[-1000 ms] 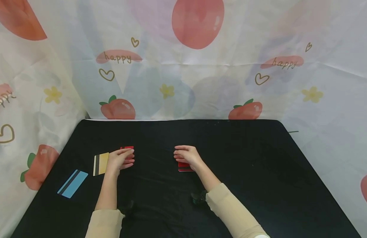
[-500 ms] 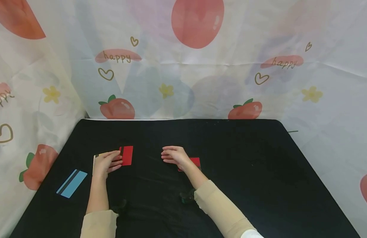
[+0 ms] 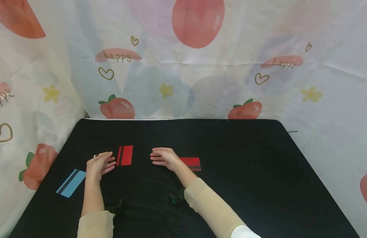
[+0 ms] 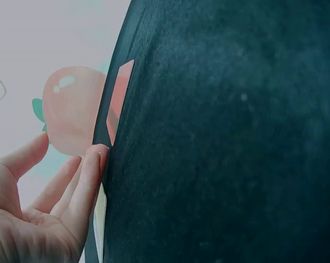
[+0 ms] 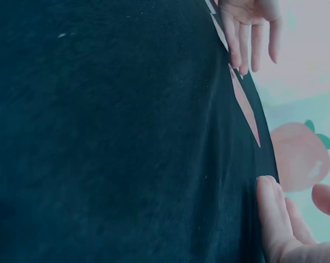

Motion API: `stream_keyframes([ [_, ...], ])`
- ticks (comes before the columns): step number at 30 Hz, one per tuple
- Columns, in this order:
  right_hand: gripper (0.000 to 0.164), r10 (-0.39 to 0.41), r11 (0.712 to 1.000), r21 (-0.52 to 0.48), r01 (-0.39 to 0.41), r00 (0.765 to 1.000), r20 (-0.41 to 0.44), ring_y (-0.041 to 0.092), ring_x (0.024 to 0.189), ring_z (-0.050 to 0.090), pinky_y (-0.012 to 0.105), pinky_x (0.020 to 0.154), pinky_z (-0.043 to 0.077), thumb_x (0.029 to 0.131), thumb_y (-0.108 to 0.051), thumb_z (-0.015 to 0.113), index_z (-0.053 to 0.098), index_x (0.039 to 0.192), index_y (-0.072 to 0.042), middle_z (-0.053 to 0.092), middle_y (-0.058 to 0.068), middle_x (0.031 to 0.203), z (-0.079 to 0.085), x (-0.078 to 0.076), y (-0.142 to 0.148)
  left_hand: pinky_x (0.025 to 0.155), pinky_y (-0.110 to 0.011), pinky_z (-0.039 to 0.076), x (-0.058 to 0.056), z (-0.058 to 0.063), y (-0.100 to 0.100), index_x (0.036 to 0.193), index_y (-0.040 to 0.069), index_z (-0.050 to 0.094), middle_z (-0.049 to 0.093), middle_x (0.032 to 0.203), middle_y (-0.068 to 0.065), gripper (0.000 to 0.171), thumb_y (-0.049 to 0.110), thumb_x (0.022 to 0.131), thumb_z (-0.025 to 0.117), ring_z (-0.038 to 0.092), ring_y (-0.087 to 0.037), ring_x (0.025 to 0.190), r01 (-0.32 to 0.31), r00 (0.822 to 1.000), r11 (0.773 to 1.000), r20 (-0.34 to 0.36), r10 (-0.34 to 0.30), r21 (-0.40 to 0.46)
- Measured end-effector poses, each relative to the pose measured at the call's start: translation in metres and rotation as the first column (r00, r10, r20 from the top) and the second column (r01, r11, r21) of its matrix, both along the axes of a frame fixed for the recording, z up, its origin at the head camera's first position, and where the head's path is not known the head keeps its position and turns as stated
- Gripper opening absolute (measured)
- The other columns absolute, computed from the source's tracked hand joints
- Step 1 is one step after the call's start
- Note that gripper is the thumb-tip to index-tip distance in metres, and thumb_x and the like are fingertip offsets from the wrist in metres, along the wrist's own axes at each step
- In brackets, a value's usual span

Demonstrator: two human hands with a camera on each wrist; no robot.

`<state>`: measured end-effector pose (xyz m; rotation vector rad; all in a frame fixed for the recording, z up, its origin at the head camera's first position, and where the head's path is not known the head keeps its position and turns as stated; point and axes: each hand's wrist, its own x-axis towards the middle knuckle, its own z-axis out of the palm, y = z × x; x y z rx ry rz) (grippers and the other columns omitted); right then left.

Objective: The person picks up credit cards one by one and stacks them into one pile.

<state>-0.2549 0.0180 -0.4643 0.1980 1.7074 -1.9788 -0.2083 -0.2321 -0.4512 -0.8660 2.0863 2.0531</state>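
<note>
My left hand [image 3: 98, 165] is over a yellow card [image 3: 100, 154], hiding most of it, with fingers extended towards a red card [image 3: 127, 155] that has a dark stripe. In the left wrist view, the thumb stands apart from the loosely straight fingers, and nothing is between them. Left of that hand lies a blue card [image 3: 69, 184] with a black stripe. My right hand [image 3: 165, 158] hovers between the two red cards, fingers pointing left and holding nothing. Its forearm partly covers the second red card [image 3: 191, 163]. The right wrist view shows relaxed fingers [image 5: 274, 213] low over the cloth.
A black cloth [image 3: 245, 185] covers the table. Behind and along the sides hangs a pale curtain [image 3: 207, 82] printed with fruit, hearts and flowers. Small dark devices [image 3: 178, 197] sit at both wrists.
Both hands have moved left. The left hand has uncovered the left red card and now covers most of the yellow one; the right hand has passed off the right red card.
</note>
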Motion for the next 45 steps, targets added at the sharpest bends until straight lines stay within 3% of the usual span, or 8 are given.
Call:
stream_keyframes([
  [8, 0.036, 0.03, 0.997, -0.079, -0.026, 0.998, 0.048, 0.03, 0.105, 0.06, 0.04, 0.086, 0.051, 0.093, -0.013, 0.052, 0.051, 0.126, 0.002, 0.059, 0.019, 0.117, 0.001, -0.004, -0.016, 0.076, -0.027, 0.053, 0.0, -0.002, -0.003, 0.134, 0.002, 0.041, 0.064, 0.109, -0.008, 0.059, 0.035, 0.089, 0.058, 0.067, -0.009, 0.077, -0.016, 1.0, 1.0, 0.021, 0.015, 0.021],
  [12, 0.038, 0.049, 0.991, -0.127, -0.039, 0.996, 0.077, 0.032, 0.108, 0.057, 0.042, 0.089, 0.049, 0.095, -0.014, 0.05, 0.048, 0.128, 0.002, 0.056, 0.02, 0.121, 0.002, -0.003, -0.022, 0.075, -0.028, 0.054, -0.001, -0.002, -0.005, 0.135, 0.003, 0.041, 0.065, 0.104, -0.007, 0.059, 0.035, 0.089, 0.058, 0.067, -0.009, 0.076, -0.014, 0.999, 0.999, 0.032, 0.013, 0.032],
  [21, 0.043, 0.105, 0.976, -0.204, -0.082, 0.989, 0.103, 0.033, 0.116, 0.051, 0.046, 0.094, 0.045, 0.097, -0.02, 0.043, 0.041, 0.134, 0.002, 0.05, 0.021, 0.129, -0.002, -0.001, -0.034, 0.076, -0.03, 0.054, -0.003, -0.001, -0.01, 0.138, 0.002, 0.035, 0.067, 0.08, 0.005, 0.06, 0.034, 0.091, 0.055, 0.068, -0.011, 0.075, 0.055, 0.996, 0.985, 0.054, -0.064, 0.164],
  [35, 0.05, 0.163, 0.948, -0.296, -0.114, 0.976, 0.147, 0.034, 0.123, 0.043, 0.052, 0.099, 0.037, 0.099, -0.029, 0.039, 0.033, 0.139, 0.0, 0.042, 0.02, 0.137, -0.007, -0.004, -0.039, 0.08, -0.031, 0.053, -0.01, -0.008, -0.01, 0.141, 0.003, 0.028, 0.066, 0.081, 0.005, 0.063, 0.036, 0.093, 0.051, 0.067, -0.011, 0.079, 0.134, 0.986, 0.945, 0.06, -0.158, 0.3],
  [45, 0.051, 0.175, 0.944, -0.31, -0.115, 0.969, 0.176, 0.032, 0.123, 0.044, 0.051, 0.1, 0.037, 0.097, -0.03, 0.042, 0.036, 0.137, 0.0, 0.044, 0.018, 0.136, -0.008, -0.005, -0.036, 0.08, -0.031, 0.053, -0.013, -0.007, 0.0, 0.14, 0.0, 0.029, 0.066, 0.082, 0.004, 0.061, 0.033, 0.093, 0.05, 0.067, -0.01, 0.077, 0.125, 0.986, 0.957, 0.076, -0.15, 0.263],
])
